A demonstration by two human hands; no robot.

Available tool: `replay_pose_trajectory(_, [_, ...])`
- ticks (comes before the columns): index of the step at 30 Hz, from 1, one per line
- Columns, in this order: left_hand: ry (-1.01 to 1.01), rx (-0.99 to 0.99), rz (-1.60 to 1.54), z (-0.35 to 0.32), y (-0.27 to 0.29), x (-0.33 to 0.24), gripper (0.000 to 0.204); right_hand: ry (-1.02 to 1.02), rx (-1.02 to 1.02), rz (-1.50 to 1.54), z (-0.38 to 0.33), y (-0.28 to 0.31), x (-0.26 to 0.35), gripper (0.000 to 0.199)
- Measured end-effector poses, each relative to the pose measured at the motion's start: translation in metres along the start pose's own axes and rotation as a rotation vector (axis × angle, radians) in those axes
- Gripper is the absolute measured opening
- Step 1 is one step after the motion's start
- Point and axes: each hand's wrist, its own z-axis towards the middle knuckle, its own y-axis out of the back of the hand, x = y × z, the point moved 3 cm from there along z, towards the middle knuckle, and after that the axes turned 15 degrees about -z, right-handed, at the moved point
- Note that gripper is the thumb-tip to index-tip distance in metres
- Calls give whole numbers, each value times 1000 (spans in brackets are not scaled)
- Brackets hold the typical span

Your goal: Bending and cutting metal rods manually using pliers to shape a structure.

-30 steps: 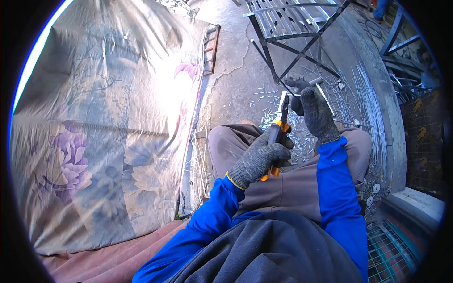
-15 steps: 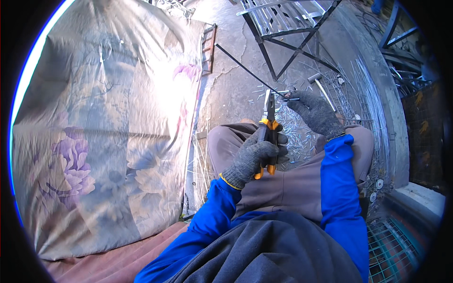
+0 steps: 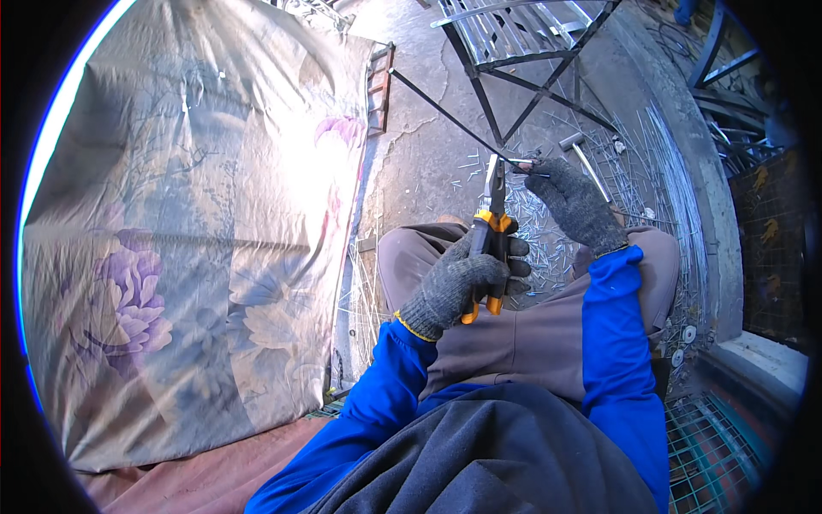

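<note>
My gloved left hand [image 3: 462, 283] is wrapped round the yellow-and-black handles of a pair of pliers [image 3: 491, 195], whose metal jaws point away from me. Close to the right of the jaw tips, my gloved right hand [image 3: 569, 197] pinches a thin dark rod [image 3: 445, 114] that slants up to the far left. A short metal piece also shows at the right fingertips; its exact shape is too small to tell. Beneath both hands, between my knees, lie many short cut metal pieces [image 3: 544, 248] scattered on the concrete floor.
A hammer [image 3: 586, 163] lies beyond my right hand. Farther off stands a metal-legged frame with slats [image 3: 531, 64]. Long thin rods [image 3: 681, 206] run along the right kerb. A flower-patterned cloth [image 3: 197, 257] hangs at the left. Green wire mesh [image 3: 711, 445] is at lower right.
The pliers' tips have shifted slightly up and to the right, toward the right fingertips. The rod's far end has risen a little. Both hands keep their grip.
</note>
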Motion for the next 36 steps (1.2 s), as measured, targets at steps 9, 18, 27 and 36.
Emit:
replay_pose_trajectory(9, [-21, -102, 62, -2, -1, 1, 65, 24, -7, 34, 3, -6, -6, 30])
replay_pose_trajectory(18, [-34, -118, 116, 0, 1, 3, 58, 91, -39, -2, 3, -7, -6, 27])
replay_pose_trajectory(27, [9, -65, 4, 0, -2, -1, 58, 82, -45, 116, 4, -8, -6, 26])
replay_pose_trajectory(36, [16, -126, 97, -1, 3, 2, 52, 113, -47, 24, 7, 0, -3, 27])
